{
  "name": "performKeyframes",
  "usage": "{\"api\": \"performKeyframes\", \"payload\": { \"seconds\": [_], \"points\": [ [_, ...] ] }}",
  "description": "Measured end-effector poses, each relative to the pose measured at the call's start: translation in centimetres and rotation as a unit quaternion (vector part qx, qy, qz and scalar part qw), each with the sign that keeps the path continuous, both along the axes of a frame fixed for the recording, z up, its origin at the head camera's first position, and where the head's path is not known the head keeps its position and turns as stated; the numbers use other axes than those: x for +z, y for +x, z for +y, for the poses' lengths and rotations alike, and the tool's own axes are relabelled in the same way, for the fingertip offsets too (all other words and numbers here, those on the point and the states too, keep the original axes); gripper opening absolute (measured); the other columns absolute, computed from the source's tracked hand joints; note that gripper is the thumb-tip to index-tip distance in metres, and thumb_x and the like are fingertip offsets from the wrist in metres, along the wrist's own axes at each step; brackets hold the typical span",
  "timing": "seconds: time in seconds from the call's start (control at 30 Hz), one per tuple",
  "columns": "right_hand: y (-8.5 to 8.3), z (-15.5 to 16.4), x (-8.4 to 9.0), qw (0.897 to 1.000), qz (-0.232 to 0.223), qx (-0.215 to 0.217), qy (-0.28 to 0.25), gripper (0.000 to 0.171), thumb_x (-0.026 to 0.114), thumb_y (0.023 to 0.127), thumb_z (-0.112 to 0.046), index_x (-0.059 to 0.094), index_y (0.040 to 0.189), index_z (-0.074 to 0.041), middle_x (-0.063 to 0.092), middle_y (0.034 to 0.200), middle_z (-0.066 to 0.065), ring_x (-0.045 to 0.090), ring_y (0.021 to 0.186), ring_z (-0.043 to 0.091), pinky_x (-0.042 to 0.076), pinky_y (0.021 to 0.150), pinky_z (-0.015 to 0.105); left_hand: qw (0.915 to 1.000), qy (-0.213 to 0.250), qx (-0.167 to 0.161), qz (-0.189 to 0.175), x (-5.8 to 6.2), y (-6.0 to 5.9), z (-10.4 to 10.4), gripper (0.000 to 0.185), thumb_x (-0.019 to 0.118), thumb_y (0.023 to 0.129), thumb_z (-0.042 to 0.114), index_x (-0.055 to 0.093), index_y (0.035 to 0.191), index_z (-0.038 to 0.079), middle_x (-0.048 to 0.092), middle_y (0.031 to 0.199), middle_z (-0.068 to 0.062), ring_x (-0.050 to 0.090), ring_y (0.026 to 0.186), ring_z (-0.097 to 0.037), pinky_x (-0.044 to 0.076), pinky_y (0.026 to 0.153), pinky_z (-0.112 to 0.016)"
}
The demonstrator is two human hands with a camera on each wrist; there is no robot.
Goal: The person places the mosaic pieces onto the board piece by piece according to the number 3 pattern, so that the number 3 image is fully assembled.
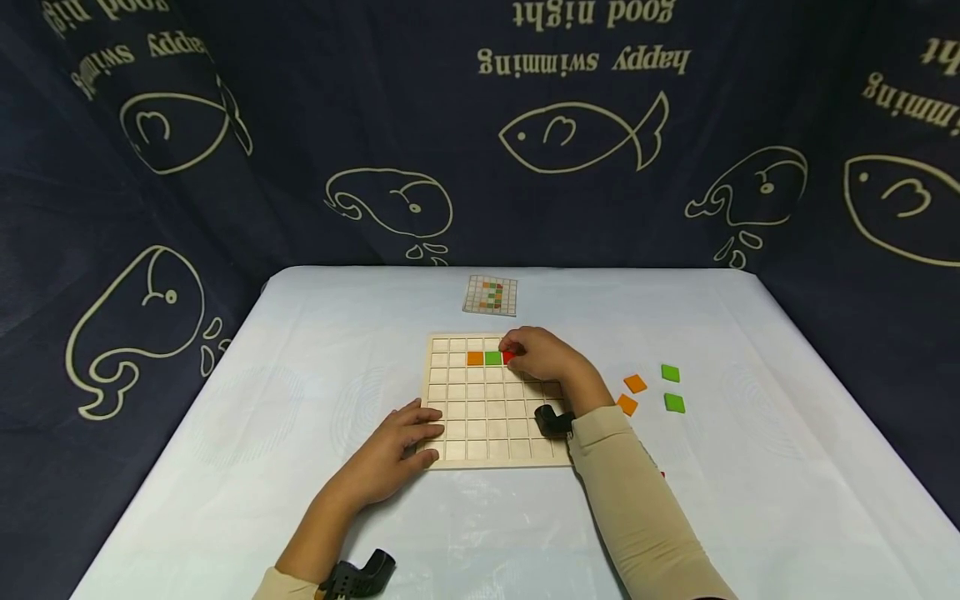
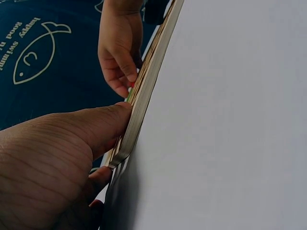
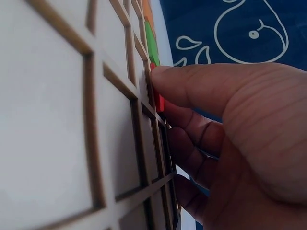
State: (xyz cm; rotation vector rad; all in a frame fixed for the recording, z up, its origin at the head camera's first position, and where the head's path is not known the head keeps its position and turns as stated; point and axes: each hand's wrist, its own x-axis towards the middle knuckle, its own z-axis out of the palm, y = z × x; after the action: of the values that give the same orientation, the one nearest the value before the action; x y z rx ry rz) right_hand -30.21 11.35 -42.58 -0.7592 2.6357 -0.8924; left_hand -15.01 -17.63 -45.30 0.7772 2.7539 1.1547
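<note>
A wooden grid board lies flat on the table. In its second row from the back, an orange tile and a green tile sit side by side in their cells. Right of the green one, my right hand pinches a red tile between thumb and fingers, at the neighbouring cell. My left hand rests on the board's left edge with fingers spread, thumb and fingertips touching the rim near the front corner.
Behind the board lies a small pattern card with coloured squares on a grid. To the right are loose orange tiles and green tiles. A bit of red shows beside the right sleeve. A dark printed curtain hangs behind the white table.
</note>
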Motion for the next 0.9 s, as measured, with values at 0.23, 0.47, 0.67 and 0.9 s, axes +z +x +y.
{"api": "performKeyframes", "payload": {
  "seconds": [0.23,0.47,0.67,0.9],
  "points": [
    [0.1,0.0,0.2,1.0,-0.005,-0.001,0.0,0.027,0.066,0.094,-0.006,0.064,0.121,-0.004,0.062,0.116,0.009,0.056,0.108,0.026,0.046,0.096,0.042,1.0,0.0,0.0,-0.002,0.1,0.1,0.0,0.035,0.071,0.092,0.014,0.068,0.125,0.002,0.054,0.14,-0.007,0.027,0.145,-0.036,0.026,0.114,-0.057],
    [1.0,0.9,1.2,0.999,-0.018,-0.013,-0.028,0.032,0.061,0.098,-0.008,0.06,0.129,-0.003,0.06,0.121,0.011,0.057,0.112,0.027,0.048,0.096,0.043,1.0,-0.003,-0.002,0.0,0.2,0.1,0.0,0.035,0.071,0.093,0.014,0.068,0.125,0.001,0.054,0.141,-0.009,0.027,0.145,-0.038,0.026,0.114,-0.058],
    [1.7,2.4,1.8,0.998,-0.021,-0.033,-0.045,0.033,0.06,0.1,-0.012,0.059,0.132,-0.003,0.059,0.124,0.011,0.055,0.114,0.027,0.047,0.097,0.044,1.0,-0.005,0.001,0.002,0.1,0.1,0.1,0.035,0.071,0.092,0.013,0.068,0.125,0.002,0.054,0.14,-0.008,0.028,0.145,-0.037,0.027,0.114,-0.057],
    [2.3,4.8,1.7,0.998,0.003,-0.059,-0.034,0.032,0.061,0.097,-0.014,0.061,0.128,-0.003,0.06,0.12,0.011,0.055,0.111,0.028,0.047,0.095,0.047,1.0,-0.008,0.004,-0.001,0.1,0.0,0.1,0.035,0.071,0.093,0.015,0.068,0.125,0.003,0.054,0.14,-0.007,0.027,0.145,-0.036,0.027,0.114,-0.057]
  ]
}}
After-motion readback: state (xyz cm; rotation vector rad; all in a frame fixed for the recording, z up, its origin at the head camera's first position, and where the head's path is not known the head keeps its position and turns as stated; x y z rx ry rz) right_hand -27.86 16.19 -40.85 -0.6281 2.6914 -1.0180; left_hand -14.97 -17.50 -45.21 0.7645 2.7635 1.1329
